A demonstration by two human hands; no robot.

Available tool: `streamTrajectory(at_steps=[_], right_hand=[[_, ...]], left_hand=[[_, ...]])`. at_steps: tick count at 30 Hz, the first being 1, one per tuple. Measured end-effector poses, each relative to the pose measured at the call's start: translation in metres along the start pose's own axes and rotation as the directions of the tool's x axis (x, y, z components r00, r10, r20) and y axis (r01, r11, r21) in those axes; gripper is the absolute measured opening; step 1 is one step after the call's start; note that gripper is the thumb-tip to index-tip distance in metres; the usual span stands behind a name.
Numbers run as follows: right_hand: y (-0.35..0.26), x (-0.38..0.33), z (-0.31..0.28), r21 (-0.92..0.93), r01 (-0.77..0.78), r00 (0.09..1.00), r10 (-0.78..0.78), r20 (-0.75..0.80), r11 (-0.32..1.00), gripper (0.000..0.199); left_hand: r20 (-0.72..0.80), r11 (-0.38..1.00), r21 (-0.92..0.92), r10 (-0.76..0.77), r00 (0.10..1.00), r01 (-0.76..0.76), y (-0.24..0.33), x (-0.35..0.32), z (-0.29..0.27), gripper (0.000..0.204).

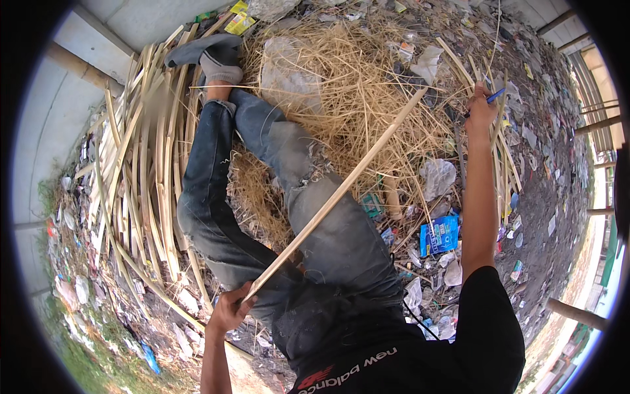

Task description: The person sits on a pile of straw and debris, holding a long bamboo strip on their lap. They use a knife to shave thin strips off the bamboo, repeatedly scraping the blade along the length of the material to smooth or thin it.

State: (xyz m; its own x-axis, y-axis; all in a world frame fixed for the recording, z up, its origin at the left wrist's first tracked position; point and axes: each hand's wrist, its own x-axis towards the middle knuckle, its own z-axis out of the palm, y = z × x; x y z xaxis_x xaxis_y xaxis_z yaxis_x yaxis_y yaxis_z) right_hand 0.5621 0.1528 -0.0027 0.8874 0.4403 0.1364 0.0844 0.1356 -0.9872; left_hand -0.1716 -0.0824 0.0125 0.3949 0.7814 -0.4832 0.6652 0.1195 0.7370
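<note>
My left hand (228,310), at the lower left, is closed around the near end of a long pale bamboo strip (341,188). The strip slants up and right across my bent legs, its far end over a heap of thin shavings (374,79). At the upper right my right arm is stretched out, and my right hand (482,109) is closed on a slim blue-handled tool (496,96). Whether it has a blade is too small to tell. Several narrow bamboo strips (506,154) lie beside and under that hand.
A large pile of split bamboo strips (147,164) lies left of my legs. Behind my knees is a pale stone or block (289,75). Litter covers the ground, including a blue packet (440,235). A grey wall (56,125) stands at the left.
</note>
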Motion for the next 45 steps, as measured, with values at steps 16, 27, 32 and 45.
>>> streamTrajectory(at_steps=[16, 27, 32, 45], right_hand=[[0.003, -0.135, -0.033, -0.605, -0.063, 0.766, 0.427, 0.48, 0.794, 0.068], [-0.05, -0.33, -0.026, -0.505, 0.493, 0.319, 0.393, 0.862, 0.708, 0.057], [-0.042, -0.358, -0.033, -0.477, 0.514, 0.321, 0.355, 0.878, 0.714, 0.059], [-0.046, -0.373, -0.033, -0.477, 0.66, 0.292, 0.388, 0.874, 0.58, 0.063]], left_hand=[[-0.073, 0.984, 0.156, 0.099, 0.992, -0.087, 0.069, 0.056, 0.029, 0.051], [-0.21, 0.84, 0.522, 0.294, 0.933, -0.147, 0.142, 0.143, 0.082, 0.043], [-0.19, 0.824, 0.549, 0.285, 0.939, -0.139, 0.144, 0.147, 0.083, 0.043], [-0.127, 0.877, 0.474, 0.151, 0.98, -0.073, 0.126, 0.092, 0.061, 0.051]])
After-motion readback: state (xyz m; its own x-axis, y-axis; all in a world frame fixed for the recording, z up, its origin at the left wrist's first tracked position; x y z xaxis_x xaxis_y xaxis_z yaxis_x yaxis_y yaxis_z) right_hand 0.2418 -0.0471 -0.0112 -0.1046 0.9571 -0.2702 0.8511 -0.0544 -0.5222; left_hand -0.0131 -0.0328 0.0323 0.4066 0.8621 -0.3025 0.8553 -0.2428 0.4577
